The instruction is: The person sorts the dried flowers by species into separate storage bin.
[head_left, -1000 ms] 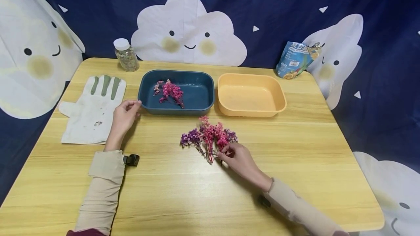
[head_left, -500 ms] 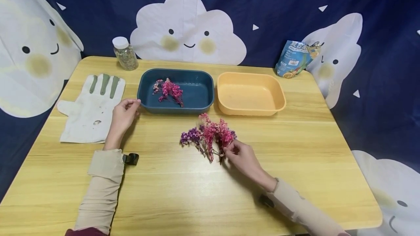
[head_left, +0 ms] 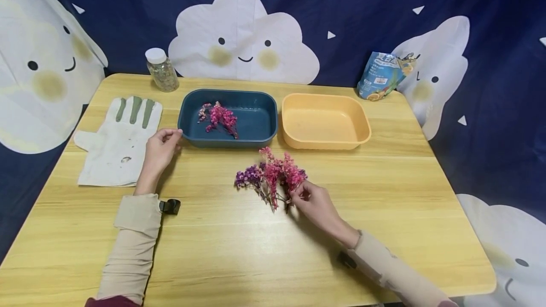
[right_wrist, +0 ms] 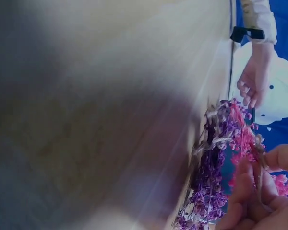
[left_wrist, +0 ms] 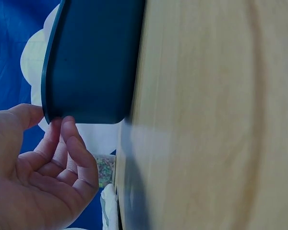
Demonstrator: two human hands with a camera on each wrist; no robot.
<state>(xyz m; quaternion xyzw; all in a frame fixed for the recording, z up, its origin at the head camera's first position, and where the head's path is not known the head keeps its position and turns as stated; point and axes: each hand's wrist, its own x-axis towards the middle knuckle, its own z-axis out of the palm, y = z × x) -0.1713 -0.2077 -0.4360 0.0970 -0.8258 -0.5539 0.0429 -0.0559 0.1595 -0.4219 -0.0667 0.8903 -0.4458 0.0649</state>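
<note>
My left hand (head_left: pixel 162 150) pinches the near-left corner of a dark blue plastic basin (head_left: pixel 228 143). In the left wrist view, thumb and fingertips meet at the rim of that basin (left_wrist: pixel 91 72). A few pink dried flowers (head_left: pixel 222 118) lie inside it. In front of the basins, pink dried flowers (head_left: pixel 273 172) and purple dried flowers (head_left: pixel 249 177) lie bunched on the table. My right hand (head_left: pixel 315 203) pinches the stems of a pink dried flower sprig (head_left: pixel 293 174) at the bunch's right side. In the right wrist view, a thin twine-like strand (right_wrist: pixel 260 172) runs between the fingers.
A yellow basin (head_left: pixel 326 145) stands right of the blue one. A white glove (head_left: pixel 115 155) with green fingers lies at the left. Behind it is a white-capped jar (head_left: pixel 164 75). A blue pouch (head_left: pixel 379 77) stands at the wooden table's (head_left: pixel 384 203) back right corner.
My right hand has shifted slightly right and up along the bunch, and the pink sprig at its fingers has risen a little. My left hand stays at the basin's corner.
</note>
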